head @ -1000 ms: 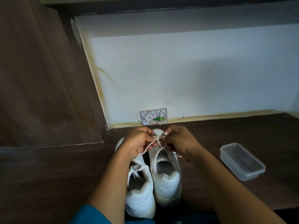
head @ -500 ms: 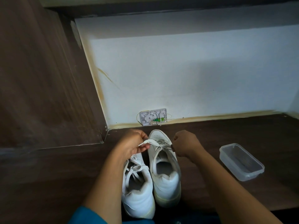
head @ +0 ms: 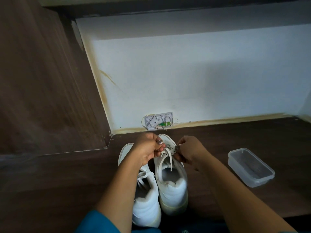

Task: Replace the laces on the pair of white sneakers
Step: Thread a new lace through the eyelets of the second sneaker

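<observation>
White lace [head: 165, 158] pinched by left hand [head: 148, 150] and right hand [head: 188, 152] over sneaker [head: 173, 187], close to wall [head: 185, 81].

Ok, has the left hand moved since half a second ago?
Yes. Against the wall box, the left hand has shifted right, toward the right hand; both pinch the lace.

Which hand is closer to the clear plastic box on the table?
The right hand, pinching the lace over the sneaker, left of the plastic box. The left hand grips the lace farther left.
</observation>
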